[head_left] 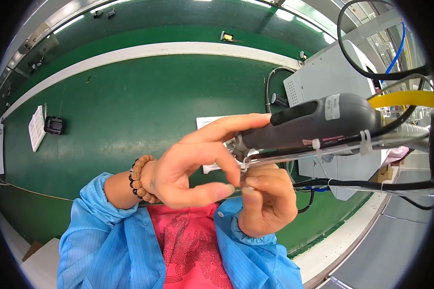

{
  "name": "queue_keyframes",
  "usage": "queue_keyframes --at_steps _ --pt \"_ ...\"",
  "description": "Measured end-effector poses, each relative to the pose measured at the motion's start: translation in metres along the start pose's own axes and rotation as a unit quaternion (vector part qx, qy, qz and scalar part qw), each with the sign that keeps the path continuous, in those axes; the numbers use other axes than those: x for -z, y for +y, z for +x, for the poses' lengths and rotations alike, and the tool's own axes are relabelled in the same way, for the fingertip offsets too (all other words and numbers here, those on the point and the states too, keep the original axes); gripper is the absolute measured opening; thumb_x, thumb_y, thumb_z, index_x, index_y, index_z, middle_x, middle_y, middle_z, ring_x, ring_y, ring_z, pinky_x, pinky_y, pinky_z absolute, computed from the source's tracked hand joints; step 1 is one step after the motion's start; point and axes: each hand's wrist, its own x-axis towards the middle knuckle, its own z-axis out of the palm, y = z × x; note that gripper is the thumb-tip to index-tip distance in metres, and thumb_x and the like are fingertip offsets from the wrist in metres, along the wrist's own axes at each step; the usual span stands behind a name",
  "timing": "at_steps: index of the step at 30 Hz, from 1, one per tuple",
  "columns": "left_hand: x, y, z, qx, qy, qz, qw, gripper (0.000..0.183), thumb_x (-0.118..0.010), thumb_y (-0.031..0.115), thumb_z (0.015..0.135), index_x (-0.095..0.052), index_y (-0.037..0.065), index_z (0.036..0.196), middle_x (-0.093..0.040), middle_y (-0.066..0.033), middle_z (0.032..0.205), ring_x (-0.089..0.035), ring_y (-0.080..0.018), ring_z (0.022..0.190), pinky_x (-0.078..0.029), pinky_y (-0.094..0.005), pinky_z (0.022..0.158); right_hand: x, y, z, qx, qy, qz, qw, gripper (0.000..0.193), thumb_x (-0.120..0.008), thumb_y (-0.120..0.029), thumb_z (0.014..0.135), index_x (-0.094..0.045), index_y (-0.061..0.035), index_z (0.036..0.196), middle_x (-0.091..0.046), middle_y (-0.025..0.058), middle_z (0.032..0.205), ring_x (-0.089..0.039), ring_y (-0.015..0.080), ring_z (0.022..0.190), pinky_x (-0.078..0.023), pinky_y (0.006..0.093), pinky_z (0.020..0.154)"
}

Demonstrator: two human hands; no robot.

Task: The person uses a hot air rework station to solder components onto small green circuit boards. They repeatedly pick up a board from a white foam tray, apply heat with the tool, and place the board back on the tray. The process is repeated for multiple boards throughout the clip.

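A dark grey powered screwdriver (318, 120) lies sideways in front of me, its nose pointing left, with a clear tube (294, 153) strapped along it. My left hand (188, 164), wearing a beaded bracelet (141, 179), has its index finger stretched out along the screwdriver's body. Its thumb and another finger come together below the screwdriver's nose. My right hand (270, 200) is closed in a pinch at the same spot, against the left fingertips. Something small and thin sits between the fingertips, too small to make out. Partly hidden behind my hands is a white tray (203, 121).
A grey machine housing (332, 72) stands at the right, with black cables (342, 31) and a yellow strap (405, 99) around it. At the left of the green bench (130, 96) are a white tray (36, 127) and a black part (54, 125). A small component (229, 37) lies beyond the white ledge (178, 48).
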Motion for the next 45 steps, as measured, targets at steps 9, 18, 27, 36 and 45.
queue_keyframes --at_steps 9,18,27,36,45 --pt "-0.014 -0.007 0.015 0.04 0.135 0.039 0.989 0.051 -0.072 0.0 0.084 -0.049 0.0 0.129 -0.055 -0.0209 0.133 -0.061 -0.0244 0.115 -0.049 -0.0368 0.096 -0.015 -0.001 -0.005 -0.029 0.089 0.179 0.979 0.024 -0.056 -0.02 0.1 -0.042 -0.0004 0.103 -0.06 0.0185 0.074 -0.059 0.0249 0.064 -0.052 0.0379 0.061" --pt "-0.032 -0.005 0.042 0.014 0.131 0.218 0.967 0.049 -0.078 0.003 0.08 -0.06 0.0 0.126 -0.071 -0.0131 0.104 -0.071 -0.0193 0.091 -0.056 -0.0305 0.08 -0.008 -0.005 -0.005 -0.012 0.111 0.16 0.981 0.027 -0.056 -0.023 0.1 -0.042 -0.0009 0.104 -0.058 0.0128 0.062 -0.056 0.0227 0.051 -0.048 0.0347 0.051" --pt "-0.048 -0.013 0.06 0.012 0.092 0.221 0.971 0.052 -0.078 0.008 0.079 -0.059 0.0 0.126 -0.07 -0.0172 0.105 -0.071 -0.028 0.091 -0.055 -0.0335 0.079 -0.002 -0.01 -0.013 -0.004 0.119 0.174 0.978 0.026 -0.054 -0.023 0.101 -0.041 -0.0012 0.105 -0.056 0.012 0.061 -0.055 0.0212 0.05 -0.047 0.033 0.05" --pt "-0.052 -0.039 0.07 -0.017 0.099 0.229 0.968 0.051 -0.078 0.01 0.08 -0.058 -0.001 0.126 -0.069 -0.0176 0.102 -0.07 -0.029 0.087 -0.055 -0.0346 0.077 0.007 0.001 -0.016 0.032 0.066 0.208 0.975 0.019 -0.057 -0.015 0.099 -0.048 0.0009 0.104 -0.055 0.0102 0.066 -0.053 0.0179 0.054 -0.045 0.0319 0.05" --pt "-0.057 -0.041 0.08 -0.005 0.094 0.253 0.963 0.048 -0.076 0.011 0.082 -0.057 -0.003 0.125 -0.069 -0.0212 0.101 -0.07 -0.0327 0.086 -0.055 -0.0367 0.075 0.13 -0.01 -0.096 -0.24 0.008 0.187 0.952 0.015 -0.059 0.001 0.091 -0.062 0.0074 0.104 -0.059 0.0156 0.077 -0.057 0.0221 0.064 -0.048 0.0323 0.056"
